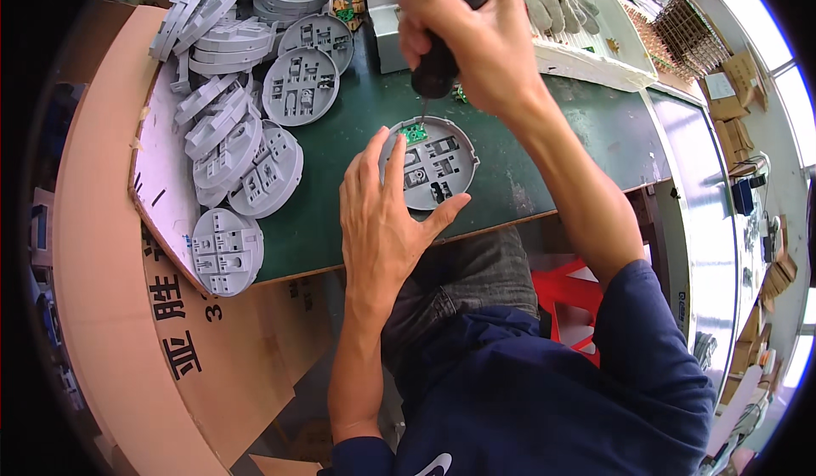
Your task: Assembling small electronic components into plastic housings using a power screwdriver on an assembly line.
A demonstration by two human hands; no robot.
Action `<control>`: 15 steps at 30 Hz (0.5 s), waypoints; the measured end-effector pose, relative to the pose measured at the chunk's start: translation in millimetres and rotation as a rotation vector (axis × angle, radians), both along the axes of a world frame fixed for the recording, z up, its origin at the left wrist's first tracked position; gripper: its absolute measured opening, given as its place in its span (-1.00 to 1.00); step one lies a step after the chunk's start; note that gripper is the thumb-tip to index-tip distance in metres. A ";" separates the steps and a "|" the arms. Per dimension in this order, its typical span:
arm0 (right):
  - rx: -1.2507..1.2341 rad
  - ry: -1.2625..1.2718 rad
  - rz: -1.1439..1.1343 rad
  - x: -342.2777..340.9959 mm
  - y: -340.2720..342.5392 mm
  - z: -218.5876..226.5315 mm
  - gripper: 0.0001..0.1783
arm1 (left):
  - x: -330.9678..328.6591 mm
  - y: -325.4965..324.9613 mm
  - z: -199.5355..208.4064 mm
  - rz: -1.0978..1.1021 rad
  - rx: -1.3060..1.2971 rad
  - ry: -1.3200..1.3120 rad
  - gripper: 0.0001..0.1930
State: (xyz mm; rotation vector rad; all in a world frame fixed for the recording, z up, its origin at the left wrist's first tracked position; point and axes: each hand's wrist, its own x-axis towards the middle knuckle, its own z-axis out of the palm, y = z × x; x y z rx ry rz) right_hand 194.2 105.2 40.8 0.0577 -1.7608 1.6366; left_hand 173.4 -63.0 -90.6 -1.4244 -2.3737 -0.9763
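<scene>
Nearest the bench [340, 238] edge, the left hand [382, 212] lies flat, fingers spread, steadying a round grey plate [438, 166]; above the plate, the right hand [476, 38] is clamped on a black screwdriver [442, 59] (tip on a green board [415, 133]); left of the plate, grey plates [246, 127] lie heaped.

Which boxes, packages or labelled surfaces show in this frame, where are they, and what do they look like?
Brown corrugated cardboard carton: lower left, below the green bench edge, flap open, large dark printed characters.
Small grey-white rectangular box: top centre on the bench, dark print on top.
Brown cardboard boxes: far right by the window, small and stacked.
</scene>
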 end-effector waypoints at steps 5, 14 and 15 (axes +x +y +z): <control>-0.006 -0.010 0.021 -5.9 -3.0 -9.6 -0.41 | 1.0 0.5 -0.3 0.002 -0.002 -0.001 -0.07; 0.037 -0.026 0.006 -6.4 1.1 -16.2 -0.44 | 0.3 -0.1 -1.8 -0.003 0.020 0.008 -0.07; 0.036 -0.027 0.006 -6.0 1.1 -16.6 -0.44 | 0.3 0.0 -1.6 -0.001 0.015 0.019 -0.07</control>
